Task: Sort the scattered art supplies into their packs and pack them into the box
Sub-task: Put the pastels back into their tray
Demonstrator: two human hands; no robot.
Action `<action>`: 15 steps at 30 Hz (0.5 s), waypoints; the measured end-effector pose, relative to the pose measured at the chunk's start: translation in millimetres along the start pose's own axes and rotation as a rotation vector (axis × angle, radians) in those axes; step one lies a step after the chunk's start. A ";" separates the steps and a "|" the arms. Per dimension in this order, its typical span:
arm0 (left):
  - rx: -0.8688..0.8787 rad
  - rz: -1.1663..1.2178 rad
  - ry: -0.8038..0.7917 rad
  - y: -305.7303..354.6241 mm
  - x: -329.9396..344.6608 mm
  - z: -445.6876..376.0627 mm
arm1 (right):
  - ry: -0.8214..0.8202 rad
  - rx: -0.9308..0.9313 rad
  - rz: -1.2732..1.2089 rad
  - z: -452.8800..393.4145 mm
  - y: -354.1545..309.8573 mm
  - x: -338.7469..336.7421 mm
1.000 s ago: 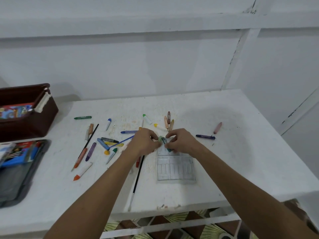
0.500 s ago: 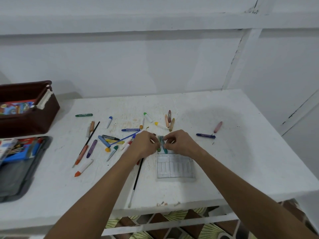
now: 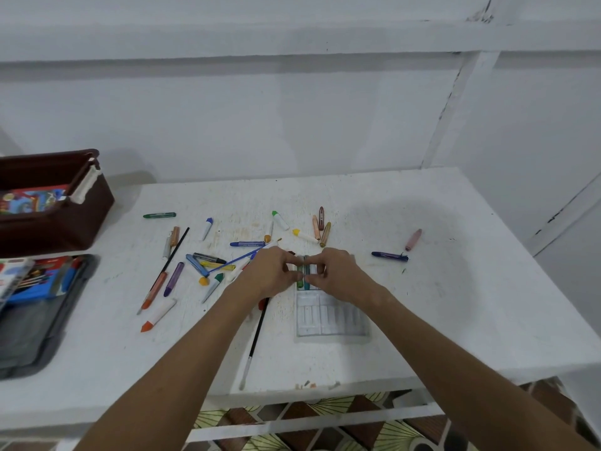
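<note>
Seating teal crayon [image 3: 305, 277] into far slots of clear tray [image 3: 331, 317] at table centre — left hand [image 3: 271, 275] and right hand [image 3: 338, 275] both pinched on it. Should press flat beside the green one [image 3: 299, 283], keeping tray steady.

A white table [image 3: 455, 288] — scuffed and stained — stands against a pale wall [image 3: 260, 125] crossed by raised white trim. Below the table's front edge, a patterned floor [image 3: 325, 418] of brown and yellow fan shapes shows.
</note>
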State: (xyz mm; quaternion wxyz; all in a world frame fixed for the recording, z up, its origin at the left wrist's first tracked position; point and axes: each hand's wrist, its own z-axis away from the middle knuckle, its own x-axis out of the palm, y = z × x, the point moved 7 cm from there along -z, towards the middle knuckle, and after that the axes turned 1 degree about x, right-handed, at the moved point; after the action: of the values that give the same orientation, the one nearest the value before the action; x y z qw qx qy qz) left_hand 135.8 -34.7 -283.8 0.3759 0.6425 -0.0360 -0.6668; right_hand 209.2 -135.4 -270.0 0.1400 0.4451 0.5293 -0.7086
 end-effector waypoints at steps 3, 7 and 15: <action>0.064 -0.100 -0.016 5.9 -0.8 -1.6 | -0.004 0.028 0.008 -1.7 2.1 1.9; 0.104 -0.130 -0.045 11.4 -5.2 -2.7 | -0.083 0.060 0.002 -7.3 3.9 4.8; 0.015 0.109 -0.012 0.8 -26.2 -18.8 | -0.095 0.150 -0.208 -12.2 22.6 -6.6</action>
State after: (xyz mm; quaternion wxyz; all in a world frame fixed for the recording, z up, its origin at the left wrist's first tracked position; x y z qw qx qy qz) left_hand 150.0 -12.8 -264.8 0.4068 0.6385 -0.0782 -0.6487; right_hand 234.0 -135.6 -279.5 0.0572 0.3630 0.5106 -0.7773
